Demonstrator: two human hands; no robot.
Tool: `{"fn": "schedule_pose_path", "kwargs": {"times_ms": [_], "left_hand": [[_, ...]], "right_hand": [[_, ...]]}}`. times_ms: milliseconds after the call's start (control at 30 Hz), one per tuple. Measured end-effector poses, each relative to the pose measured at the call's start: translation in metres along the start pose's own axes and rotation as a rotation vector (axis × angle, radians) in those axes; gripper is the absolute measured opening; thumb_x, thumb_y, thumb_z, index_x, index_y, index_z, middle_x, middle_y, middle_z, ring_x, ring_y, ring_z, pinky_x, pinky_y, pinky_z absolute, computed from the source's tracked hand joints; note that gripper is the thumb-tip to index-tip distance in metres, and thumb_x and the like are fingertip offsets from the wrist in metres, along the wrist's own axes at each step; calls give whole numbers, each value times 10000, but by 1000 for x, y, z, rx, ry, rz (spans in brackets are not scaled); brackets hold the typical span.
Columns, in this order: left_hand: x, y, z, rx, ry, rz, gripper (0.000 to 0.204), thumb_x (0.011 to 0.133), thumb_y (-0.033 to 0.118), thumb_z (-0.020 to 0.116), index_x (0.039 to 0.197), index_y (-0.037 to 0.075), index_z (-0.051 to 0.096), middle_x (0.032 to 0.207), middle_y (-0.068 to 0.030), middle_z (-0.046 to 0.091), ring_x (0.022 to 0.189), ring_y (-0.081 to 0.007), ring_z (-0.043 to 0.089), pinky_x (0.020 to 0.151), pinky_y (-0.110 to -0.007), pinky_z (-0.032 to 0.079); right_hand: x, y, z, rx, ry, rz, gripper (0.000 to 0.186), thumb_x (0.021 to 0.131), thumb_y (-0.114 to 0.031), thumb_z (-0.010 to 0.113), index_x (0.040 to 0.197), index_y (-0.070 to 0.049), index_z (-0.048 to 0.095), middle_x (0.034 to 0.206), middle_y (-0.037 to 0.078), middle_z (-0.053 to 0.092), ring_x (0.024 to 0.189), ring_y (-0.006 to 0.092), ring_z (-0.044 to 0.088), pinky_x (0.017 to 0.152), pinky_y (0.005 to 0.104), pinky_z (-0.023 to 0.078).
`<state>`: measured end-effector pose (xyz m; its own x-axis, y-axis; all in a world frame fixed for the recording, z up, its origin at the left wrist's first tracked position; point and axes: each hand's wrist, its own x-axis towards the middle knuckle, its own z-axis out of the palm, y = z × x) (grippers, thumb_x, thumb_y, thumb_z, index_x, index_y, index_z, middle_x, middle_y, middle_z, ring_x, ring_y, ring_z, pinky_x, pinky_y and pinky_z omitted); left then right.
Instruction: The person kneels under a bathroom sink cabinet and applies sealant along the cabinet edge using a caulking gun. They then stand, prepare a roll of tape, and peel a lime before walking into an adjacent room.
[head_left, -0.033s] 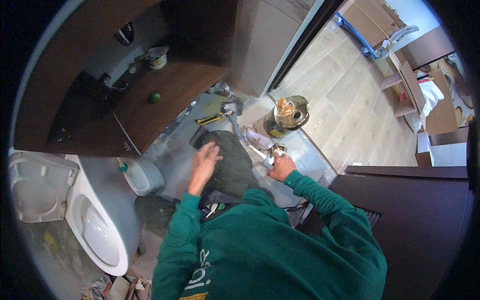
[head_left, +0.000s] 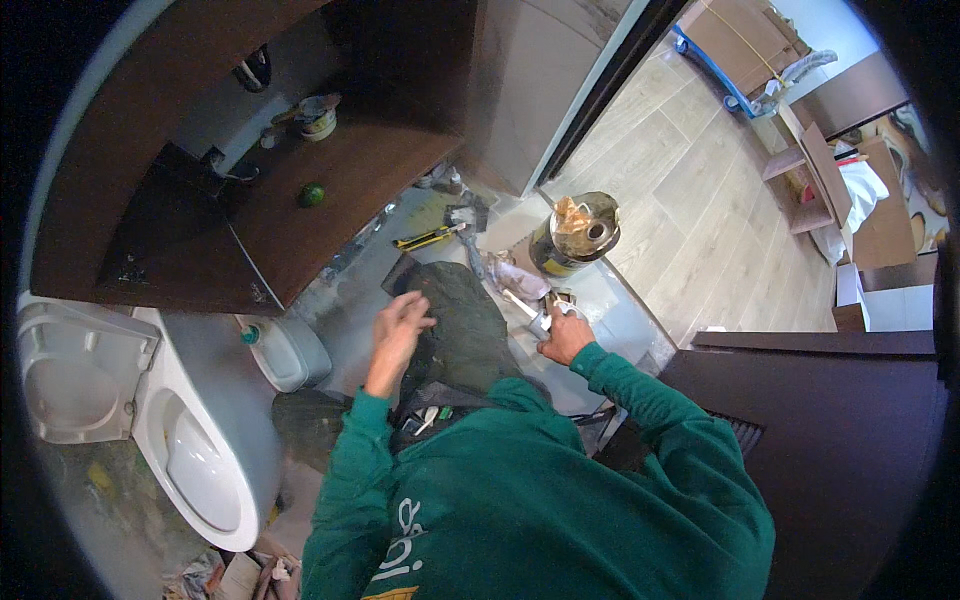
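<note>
My right hand (head_left: 567, 336) is closed around a white tube with a narrow pale nozzle (head_left: 522, 305); the nozzle points away to the left, and the fingers hide part of the tube. My left hand (head_left: 402, 325) hangs over my dark-trousered knee (head_left: 462, 315), its fingers loosely bent and apart, with nothing visible in it. Beyond the knee, a yellow-and-black utility knife (head_left: 424, 239) lies on the floor beside a flat spatula-like tool (head_left: 465, 220). A crumpled clear plastic wrapping (head_left: 515, 275) sits just past the nozzle.
A dirty bucket (head_left: 560, 258) stands by the doorway, crumpled brown material on top. To the left are a toilet (head_left: 195, 460) and a jug with a green cap (head_left: 288, 355). A brown cabinet (head_left: 385, 175) holds a small tub (head_left: 318, 122) and a green round object (head_left: 311, 194). A dark door (head_left: 800, 430) stands right.
My left hand has shifted slightly left and nearer to me. My right hand stays closed on the white tube, almost in the same place.
</note>
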<state>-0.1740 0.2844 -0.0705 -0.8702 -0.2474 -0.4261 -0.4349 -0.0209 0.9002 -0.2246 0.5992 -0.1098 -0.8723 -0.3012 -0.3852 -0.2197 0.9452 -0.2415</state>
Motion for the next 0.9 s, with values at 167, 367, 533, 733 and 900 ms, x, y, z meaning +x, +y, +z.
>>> {"fn": "schedule_pose_path", "kwargs": {"times_ms": [167,367,533,733,900], "left_hand": [[-47,-15,-90,29,157,20,382,919,241,608,1151,-62,598,967,-183,692,834,-237,697,729,-319,536],[-94,-56,-127,-16,237,-118,336,922,220,612,1101,-64,613,928,-160,691,783,-214,692,683,-290,533],[-91,-68,-134,-16,259,-109,316,923,201,610,1092,-66,615,917,-161,690,763,-212,691,655,-280,533],[-82,-58,-124,-7,252,-90,298,932,203,602,1109,-37,606,910,-140,687,755,-202,690,647,-277,523],[-82,-50,-119,-23,232,-43,302,928,206,610,1102,-41,608,911,-145,686,771,-210,690,667,-280,531]], "right_hand": [[-13,-8,-18,123,82,61,596,629,-292,761,1044,58,513,926,290,631,800,438,631,767,477,527],[-30,-31,-147,504,490,-170,529,621,-276,755,1035,-1,577,861,222,671,809,370,672,733,424,534],[-44,-39,-252,653,711,-106,420,650,-252,779,945,5,627,786,113,690,721,188,669,665,328,531],[-70,-47,-302,979,884,-195,244,764,-201,732,873,-8,633,658,89,640,554,155,622,546,276,497],[-78,-41,-336,1051,955,-109,307,751,-247,747,882,-1,618,668,101,621,544,180,629,528,292,513]]}}
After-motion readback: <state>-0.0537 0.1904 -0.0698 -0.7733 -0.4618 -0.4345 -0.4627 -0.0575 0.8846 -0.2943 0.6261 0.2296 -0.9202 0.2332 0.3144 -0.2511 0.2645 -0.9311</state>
